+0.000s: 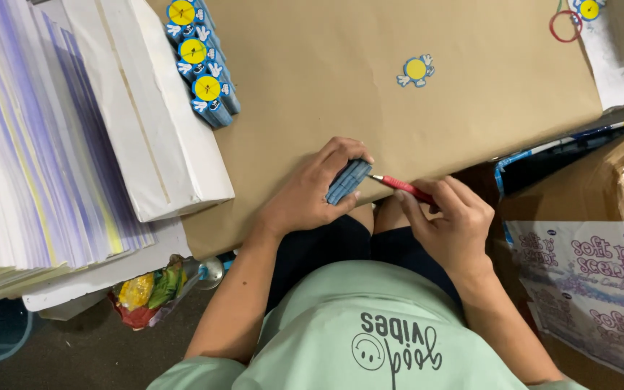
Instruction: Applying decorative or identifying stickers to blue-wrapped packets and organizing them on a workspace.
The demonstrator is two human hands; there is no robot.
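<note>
My left hand [313, 189] grips a small stack of blue die-cut cards [348, 180] on its edge, at the near rim of a table covered in brown paper [326, 79]. My right hand [451, 222] holds a red pen-like tool [403, 187] with its tip pointing at the stack's side, almost touching it. One loose blue and yellow cut-out [417, 70] lies flat further out on the paper. Three bundles of the same cut-outs [201, 61] lie in a row at the far left of the paper.
A white wrapped block [157, 115] and a tall pile of printed sheets [30, 144] stand at my left. A cardboard box with a printed plastic bag [594, 267] is at my right. Red and green rubber bands [565, 25] lie at the far right.
</note>
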